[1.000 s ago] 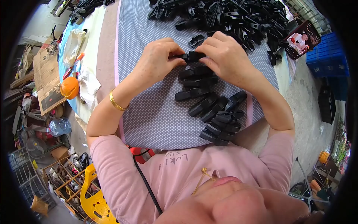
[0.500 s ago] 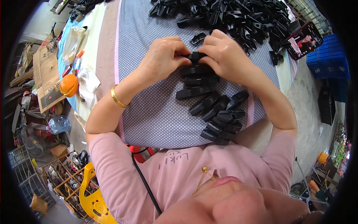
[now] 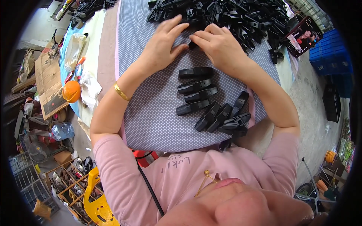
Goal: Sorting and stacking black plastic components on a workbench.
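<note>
**A new black piece is taken at the edge of the pile**

A table covered with a dotted grey cloth (image 3: 151, 120) is seen under both hands. Beyond the fingers, on the far side, a large pile of black plastic pieces (image 3: 233, 19) is spread. Nearer to the body than the hands, finished clips (image 3: 196, 86) are laid in a row, and some more are grouped below the right wrist.

The left hand (image 3: 162, 47) is held half open, the fingers stretched toward the pile and the thumb bent to the middle. The right hand (image 3: 217, 47) is curved, its fingertips closed on a small black piece (image 3: 193, 45) just between the two hands. Whether the left thumb also touches this piece cannot be told.

It is judged that the picking step is in hand: one piece is gathered at the pile's edge. For the next move a firm pinch from both sides is probably needed, and a second part must be matched to it.

Compared with the earlier pictures, the hands are now found farther from the body, at the pile. Before, they were closed together around a clip just above the row. One more clip seems to be added at the top of the row.
</note>
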Tool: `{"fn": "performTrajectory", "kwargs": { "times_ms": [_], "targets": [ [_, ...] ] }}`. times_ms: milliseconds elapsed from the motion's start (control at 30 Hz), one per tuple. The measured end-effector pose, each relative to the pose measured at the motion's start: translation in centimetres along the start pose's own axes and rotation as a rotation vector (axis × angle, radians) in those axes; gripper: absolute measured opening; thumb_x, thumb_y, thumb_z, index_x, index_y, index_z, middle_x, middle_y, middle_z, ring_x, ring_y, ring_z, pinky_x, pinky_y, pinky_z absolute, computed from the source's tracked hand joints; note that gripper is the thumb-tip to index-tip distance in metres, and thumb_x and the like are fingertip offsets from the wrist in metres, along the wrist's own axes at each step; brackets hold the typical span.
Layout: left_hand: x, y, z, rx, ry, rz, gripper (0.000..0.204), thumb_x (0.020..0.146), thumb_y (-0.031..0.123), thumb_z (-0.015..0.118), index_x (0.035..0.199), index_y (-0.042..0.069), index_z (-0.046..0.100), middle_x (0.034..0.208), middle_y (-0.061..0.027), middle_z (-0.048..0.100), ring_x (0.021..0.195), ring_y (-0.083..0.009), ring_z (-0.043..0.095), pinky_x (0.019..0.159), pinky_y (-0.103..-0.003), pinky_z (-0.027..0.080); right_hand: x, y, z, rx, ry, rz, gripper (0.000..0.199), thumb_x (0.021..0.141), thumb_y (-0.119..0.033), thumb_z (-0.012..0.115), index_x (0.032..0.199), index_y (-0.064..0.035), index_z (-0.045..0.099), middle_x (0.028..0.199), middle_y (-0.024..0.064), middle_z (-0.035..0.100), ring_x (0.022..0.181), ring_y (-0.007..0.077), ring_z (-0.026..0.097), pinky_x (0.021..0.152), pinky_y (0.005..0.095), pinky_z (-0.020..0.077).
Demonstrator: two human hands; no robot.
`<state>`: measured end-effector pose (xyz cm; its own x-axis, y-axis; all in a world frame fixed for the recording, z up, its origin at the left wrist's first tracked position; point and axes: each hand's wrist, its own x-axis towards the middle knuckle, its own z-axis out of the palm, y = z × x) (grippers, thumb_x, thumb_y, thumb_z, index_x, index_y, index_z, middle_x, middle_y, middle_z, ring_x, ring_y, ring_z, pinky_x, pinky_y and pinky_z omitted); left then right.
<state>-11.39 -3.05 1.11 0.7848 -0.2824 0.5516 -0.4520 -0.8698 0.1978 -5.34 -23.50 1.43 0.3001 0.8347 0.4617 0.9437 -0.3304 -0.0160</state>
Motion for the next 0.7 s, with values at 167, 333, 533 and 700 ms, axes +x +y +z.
{"fn": "performTrajectory", "kwargs": {
  "times_ms": [167, 333, 533, 700],
  "targets": [
    [-0.8, 0.1, -0.8, -0.095, -0.126, 0.056, 0.032, 0.083, 0.013, 0.067, 0.112, 0.001, 0.062, 0.125, -0.0179, 0.057, 0.123, -0.036, 0.048, 0.104, -0.039, 0.041, -0.4, -0.4, -1.6, 0.093, -0.038, 0.059, 0.026, 0.076, -0.01, 0.066, 0.101, -0.0037, 0.064, 0.096, 0.0053, 0.062, 0.093, 0.0216, 0.057, 0.082, 0.0348, 0.0456],
    [-1.4, 2.2, -1.4, -0.185, -0.22, -0.083, 0.027, 0.081, 0.009, 0.067, 0.107, 0.001, 0.064, 0.11, -0.015, 0.063, 0.105, -0.0316, 0.058, 0.09, -0.039, 0.048, -1.3, 0.0, -2.4, 0.174, -0.038, 0.143, 0.026, 0.074, -0.01, 0.064, 0.1, -0.0029, 0.063, 0.086, 0.0084, 0.061, 0.083, 0.0263, 0.059, 0.074, 0.0367, 0.0486],
    [0.2, -0.2, 0.8, -0.068, 0.048, -0.023, 0.029, 0.081, 0.01, 0.067, 0.109, 0.002, 0.063, 0.1, -0.015, 0.064, 0.095, -0.0287, 0.059, 0.079, -0.037, 0.051, -1.1, -1.1, -1.3, 0.21, -0.053, 0.141, 0.024, 0.082, -0.012, 0.063, 0.106, -0.0047, 0.063, 0.088, 0.0086, 0.062, 0.084, 0.0252, 0.06, 0.073, 0.0354, 0.0498],
    [0.3, -0.2, -0.1, -0.309, -0.014, -0.319, 0.023, 0.077, 0.012, 0.071, 0.095, -0.001, 0.067, 0.092, -0.0118, 0.067, 0.076, -0.0225, 0.063, 0.069, -0.03, 0.051, -1.0, -1.3, -1.5, 0.185, -0.084, 0.119, 0.026, 0.081, -0.013, 0.066, 0.106, -0.0052, 0.063, 0.089, 0.0076, 0.063, 0.086, 0.0242, 0.06, 0.073, 0.0346, 0.0501]
  ]
}}
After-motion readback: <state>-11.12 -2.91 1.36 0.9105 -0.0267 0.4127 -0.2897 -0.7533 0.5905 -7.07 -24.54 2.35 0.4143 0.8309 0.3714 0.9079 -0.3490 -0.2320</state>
